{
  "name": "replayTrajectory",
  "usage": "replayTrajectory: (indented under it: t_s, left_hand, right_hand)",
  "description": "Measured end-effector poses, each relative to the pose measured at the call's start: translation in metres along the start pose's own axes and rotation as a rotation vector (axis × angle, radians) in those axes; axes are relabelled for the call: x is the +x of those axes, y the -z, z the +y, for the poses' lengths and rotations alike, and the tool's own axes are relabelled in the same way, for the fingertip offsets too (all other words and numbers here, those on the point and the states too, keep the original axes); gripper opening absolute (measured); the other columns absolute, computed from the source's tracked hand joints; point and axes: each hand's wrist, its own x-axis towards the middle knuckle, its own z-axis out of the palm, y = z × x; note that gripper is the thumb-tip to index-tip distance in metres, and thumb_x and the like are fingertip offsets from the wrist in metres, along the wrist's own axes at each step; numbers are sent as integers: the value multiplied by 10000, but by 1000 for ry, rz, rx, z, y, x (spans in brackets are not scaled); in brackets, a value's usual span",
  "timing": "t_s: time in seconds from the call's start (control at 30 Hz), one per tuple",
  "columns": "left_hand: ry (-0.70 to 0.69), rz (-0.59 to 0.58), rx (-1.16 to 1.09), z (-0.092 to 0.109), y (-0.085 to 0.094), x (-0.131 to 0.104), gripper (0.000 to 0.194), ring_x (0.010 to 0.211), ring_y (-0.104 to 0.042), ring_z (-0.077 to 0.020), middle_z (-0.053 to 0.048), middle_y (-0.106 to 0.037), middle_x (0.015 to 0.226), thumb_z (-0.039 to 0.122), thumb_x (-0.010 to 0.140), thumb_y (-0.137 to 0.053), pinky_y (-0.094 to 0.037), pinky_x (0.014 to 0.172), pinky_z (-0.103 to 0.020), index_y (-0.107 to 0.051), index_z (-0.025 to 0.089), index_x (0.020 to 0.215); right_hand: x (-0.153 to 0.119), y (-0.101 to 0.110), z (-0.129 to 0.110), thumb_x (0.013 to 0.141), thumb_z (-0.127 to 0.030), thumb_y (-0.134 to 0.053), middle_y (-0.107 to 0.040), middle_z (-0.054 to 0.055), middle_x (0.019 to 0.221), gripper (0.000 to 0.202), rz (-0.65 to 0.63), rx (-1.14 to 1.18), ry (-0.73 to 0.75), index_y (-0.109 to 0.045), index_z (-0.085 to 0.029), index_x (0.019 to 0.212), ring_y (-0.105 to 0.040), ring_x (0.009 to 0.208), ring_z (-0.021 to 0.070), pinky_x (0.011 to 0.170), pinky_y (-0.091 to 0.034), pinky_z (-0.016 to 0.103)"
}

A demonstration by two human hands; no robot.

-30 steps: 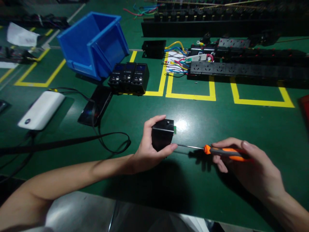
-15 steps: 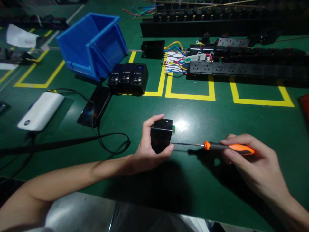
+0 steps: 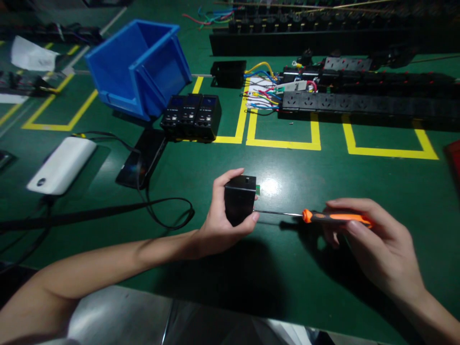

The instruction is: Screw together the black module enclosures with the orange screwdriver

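My left hand (image 3: 223, 225) grips a small black box-shaped module (image 3: 240, 199) above the green table, thumb along its lower right corner and fingers around its far side. A bit of green circuit board (image 3: 258, 190) sticks out of the module's right side. In my right hand (image 3: 377, 239) is a screwdriver (image 3: 316, 216) with an orange and black handle, held between thumb and fingers. Its thin shaft lies nearly level and points left; the tip meets the module's right side beside my left thumb. What the tip touches is too small to make out.
Several black modules (image 3: 191, 116) stand by a tilted blue bin (image 3: 138, 72). A phone (image 3: 142, 158), a white power bank (image 3: 62, 165) and a looping black cable (image 3: 168, 201) lie at left. Black socket strips (image 3: 345, 103) with loose coloured wires (image 3: 264, 98) lie at the back right.
The screwdriver handle has turned about its axis, and my right fingers have shifted along it. The module and the screwdriver tip have risen very slightly; the left grip is the same.
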Motion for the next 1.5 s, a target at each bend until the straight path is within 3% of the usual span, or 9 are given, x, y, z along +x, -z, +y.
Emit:
replayTrajectory:
  t_s: [0.1, 0.33, 0.53, 0.73, 0.93, 1.17, 1.27, 1.37, 1.5]
  left_hand:
    - [-5, 5, -12, 0, 0, 1, 836, 941, -660, -173, -81, -513, 1235, 184, 761, -755, -620, 758, -319, -297, 333, 1444]
    - [6, 1, -20, -2, 0, 0, 844, 952, -659, -183, -88, -505, 1254, 192, 759, -759, -624, 762, -330, -293, 332, 1448]
    - [9, -2, -28, -1, 1, 0, 842, 953, -658, -183, -87, -512, 1258, 179, 762, -757, -628, 759, -331, -297, 338, 1448]
    - [11, -5, -26, -2, 1, 0, 841, 948, -661, -187, -84, -524, 1236, 189, 765, -754, -632, 767, -344, -295, 333, 1454]
    - [15, -13, -29, -1, 1, 1, 846, 949, -660, -185, -84, -531, 1238, 180, 760, -758, -630, 776, -345, -296, 334, 1452]
    - [22, -1, -32, -3, 1, 0, 850, 971, -658, -199, -87, -551, 1221, 190, 760, -757, -630, 791, -364, -291, 327, 1457]
    - [20, -12, -33, -2, 1, 0, 858, 969, -659, -200, -80, -557, 1208, 182, 759, -760, -632, 790, -370, -287, 335, 1458]
    - [28, -12, -35, -1, 1, 0, 845, 954, -662, -197, -76, -562, 1191, 185, 768, -756, -633, 793, -371, -291, 338, 1457]
    - [33, -7, -37, -1, 1, 1, 840, 964, -661, -197, -83, -546, 1222, 185, 771, -756, -633, 789, -360, -294, 337, 1455]
  right_hand:
    - [-1, -3, -1, 995, -382, -535, -610, 3, 712, 238, 31, -51, -59, -708, -297, 1135, -528, 519, 121, 412, -396, 206]
    - [2, -2, 0, 894, -296, -699, -649, 11, 982, 246, 61, -52, 91, -688, -302, 1139, -632, 653, 118, 583, -523, 228]
    - [-1, -5, -5, 979, -377, -571, -619, 8, 705, 215, 70, -129, -48, -724, -262, 1076, -509, 485, 112, 404, -377, 222]
    - [5, -4, -3, 881, -227, -710, -650, 27, 1009, 172, 24, -82, 180, -728, -284, 1043, -619, 675, 126, 587, -519, 252]
    - [2, -3, -2, 983, -287, -570, -647, 12, 769, 216, 25, -113, 51, -742, -294, 1113, -554, 527, 111, 417, -424, 213]
    - [6, -5, -3, 878, -197, -706, -640, 42, 1080, 216, 2, -12, 170, -746, -315, 1055, -650, 908, 189, 615, -556, 249]
    - [5, -4, -2, 948, -244, -622, -651, 47, 1063, 214, -19, -9, 140, -757, -321, 1094, -660, 750, 155, 590, -564, 270]
    - [2, -3, 0, 991, -239, -558, -663, 15, 842, 266, 14, -120, 143, -746, -340, 1151, -580, 571, 104, 469, -464, 219]
    - [2, -5, 0, 952, -171, -613, -655, 6, 872, 316, 39, -159, 212, -719, -351, 1189, -587, 632, 110, 545, -490, 235]
